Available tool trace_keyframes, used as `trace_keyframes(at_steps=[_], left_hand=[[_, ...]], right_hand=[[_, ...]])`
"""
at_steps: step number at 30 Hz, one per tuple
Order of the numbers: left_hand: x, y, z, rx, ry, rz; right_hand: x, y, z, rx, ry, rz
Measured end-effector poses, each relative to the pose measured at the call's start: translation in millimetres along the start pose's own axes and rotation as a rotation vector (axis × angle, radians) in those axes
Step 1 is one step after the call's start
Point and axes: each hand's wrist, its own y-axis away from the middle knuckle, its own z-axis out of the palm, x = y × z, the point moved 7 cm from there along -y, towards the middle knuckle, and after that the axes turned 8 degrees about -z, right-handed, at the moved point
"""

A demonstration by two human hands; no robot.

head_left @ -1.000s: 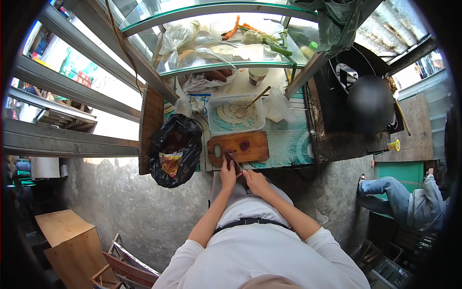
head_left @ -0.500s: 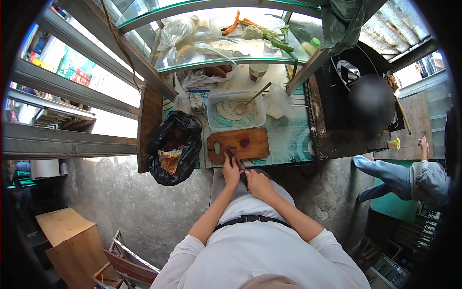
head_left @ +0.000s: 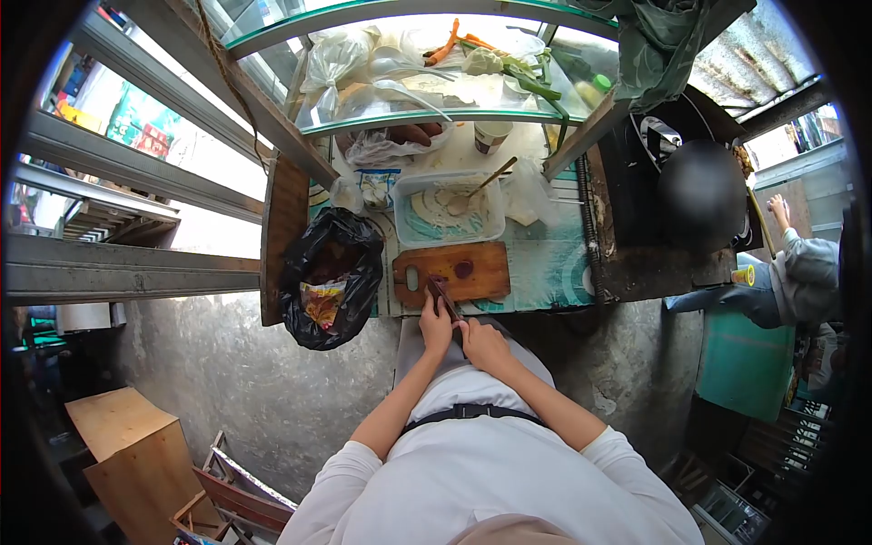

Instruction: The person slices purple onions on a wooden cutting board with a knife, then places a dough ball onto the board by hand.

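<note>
Both hands meet at frame centre: left hand [head_left: 436,327] grips a dark purple vegetable [head_left: 441,292], right hand [head_left: 481,343] alongside; one cut piece [head_left: 464,269] lies on the wooden cutting board [head_left: 481,277].

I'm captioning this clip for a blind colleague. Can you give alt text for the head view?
Seen from above, a person's left hand and right hand work a dark reddish piece at the near edge of a wooden cutting board. Behind it sits a plastic tub; a black bag hangs to the left.
</note>
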Motion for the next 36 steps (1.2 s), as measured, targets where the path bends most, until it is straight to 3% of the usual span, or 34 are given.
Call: trace_keyframes(at_steps=[11, 20, 29, 32, 36], left_hand=[[37, 15, -5, -0.053, 0.127, -0.178], [40, 14, -3, -0.07, 0.083, -0.097], [34, 8, -3, -0.142, 0.015, -0.156], [35, 4, -8, 0.129, -0.217, 0.338], [8, -8, -1, -0.077, 0.029, -0.005]], right_hand=[[3, 0, -3, 0.034, -0.097, 0.005], [8, -1, -1, 0.039, -0.072, 0.027], [20, -10, 8, 0.061, -0.065, -0.023], [18, -9, 4, 0.065, -0.074, -0.038], [33, -19, 17, 0.027, -0.2, -0.085]])
